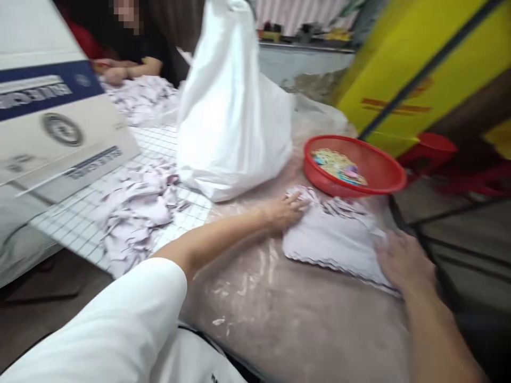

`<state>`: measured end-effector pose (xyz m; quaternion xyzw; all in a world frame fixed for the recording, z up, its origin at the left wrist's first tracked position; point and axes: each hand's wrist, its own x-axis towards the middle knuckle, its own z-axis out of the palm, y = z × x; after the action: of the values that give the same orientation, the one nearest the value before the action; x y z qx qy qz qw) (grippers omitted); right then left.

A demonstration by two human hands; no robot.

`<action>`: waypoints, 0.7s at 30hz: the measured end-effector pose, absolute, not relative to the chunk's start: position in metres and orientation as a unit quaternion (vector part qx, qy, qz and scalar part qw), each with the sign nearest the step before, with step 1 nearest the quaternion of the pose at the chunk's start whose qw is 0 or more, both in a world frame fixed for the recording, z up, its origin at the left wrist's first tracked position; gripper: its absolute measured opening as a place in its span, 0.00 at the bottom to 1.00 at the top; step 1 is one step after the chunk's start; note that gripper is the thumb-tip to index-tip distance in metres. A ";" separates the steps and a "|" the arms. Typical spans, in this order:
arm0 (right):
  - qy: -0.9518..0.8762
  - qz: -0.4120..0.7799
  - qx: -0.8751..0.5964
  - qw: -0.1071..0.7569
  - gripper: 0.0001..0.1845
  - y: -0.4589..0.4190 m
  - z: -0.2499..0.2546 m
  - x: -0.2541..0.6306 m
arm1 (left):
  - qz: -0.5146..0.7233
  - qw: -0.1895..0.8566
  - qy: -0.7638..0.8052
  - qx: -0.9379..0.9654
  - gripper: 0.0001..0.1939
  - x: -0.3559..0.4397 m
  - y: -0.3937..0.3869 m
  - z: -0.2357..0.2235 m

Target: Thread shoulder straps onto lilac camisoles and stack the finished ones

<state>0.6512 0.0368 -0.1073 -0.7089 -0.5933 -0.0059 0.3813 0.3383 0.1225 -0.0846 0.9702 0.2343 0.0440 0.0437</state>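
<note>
Work surface: a table [303,319] under clear, glossy plastic, brownish beneath, wrinkled, catching bright highlights. To its left lies a white sheet [159,138] ruled in dark grid lines; at far right, a smooth yellow panel [383,80] behind a dark slanting bar.

Your left arm reaches forward and to the right out of a white sleeve [107,324]. Your left hand [287,210] is palm down, fingers extended and unclenched, resting on the upper left corner of the cloth [333,236]. Your right forearm rises from the lower right; your right hand [411,260] lies at the cloth's right edge, blurred, so whether it grips cannot be told.

The cloth is on the plastic between your hands, just in front of the red basket [379,162]. Pale lilac, thin, mostly flat; near edge wavy with a darker border, far edge bunched into ruffles. Basket: round, shallow, flared, with small yellowish and blue pieces [333,162] inside.

Left of the basket, a tall white sack [235,117], creased and soft-sided. On the gridded sheet, a crumpled lilac heap [136,205] beside a printed cardboard box [32,96].
</note>
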 end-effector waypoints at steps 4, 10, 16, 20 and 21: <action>-0.648 -0.107 -0.648 0.385 0.19 0.006 -0.105 0.610 | 0.102 0.004 0.360 0.927 0.14 0.225 0.061 -0.077; -0.794 0.099 -0.500 0.331 0.10 -0.041 -0.113 0.460 | 0.043 -0.012 0.633 0.773 0.08 0.028 -0.003 -0.078; -0.788 0.264 -0.438 0.342 0.15 -0.035 -0.076 0.303 | 0.233 0.132 0.491 0.829 0.16 0.028 -0.003 -0.037; -0.722 0.315 -0.448 0.422 0.26 -0.022 -0.051 0.260 | 0.339 0.266 0.322 0.843 0.16 0.077 -0.004 0.002; -0.706 0.317 -0.464 0.431 0.24 -0.019 -0.052 0.264 | 0.341 0.283 0.305 0.843 0.15 0.084 -0.003 0.007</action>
<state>0.2643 -0.0187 -0.0517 -0.4644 -0.7057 0.3171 0.4310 0.0839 -0.0029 0.0068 0.8431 0.3046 0.3412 0.2829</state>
